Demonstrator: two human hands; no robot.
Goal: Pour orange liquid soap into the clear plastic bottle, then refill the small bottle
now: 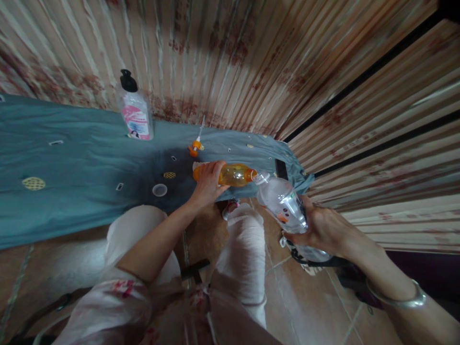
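My left hand (209,182) is wrapped round an orange bottle (235,175) lying on its side in the air, its mouth to the right. My right hand (316,225) grips a large clear plastic bottle (282,199), tilted with its neck up and to the left. The two bottle mouths meet; whether liquid passes between them is too small to tell. On the teal cloth lies an orange pump head (194,148) with a thin tube. A small round translucent lid or dish (159,190) rests left of my left hand.
Farther back on the teal cloth (79,163) stands a clear bottle (136,115) with a black pump and pink label. A dark phone-like object (281,168) lies near the cloth's right end. Patterned curtains (215,62) hang behind. Below are my knees and the tiled floor (287,297).
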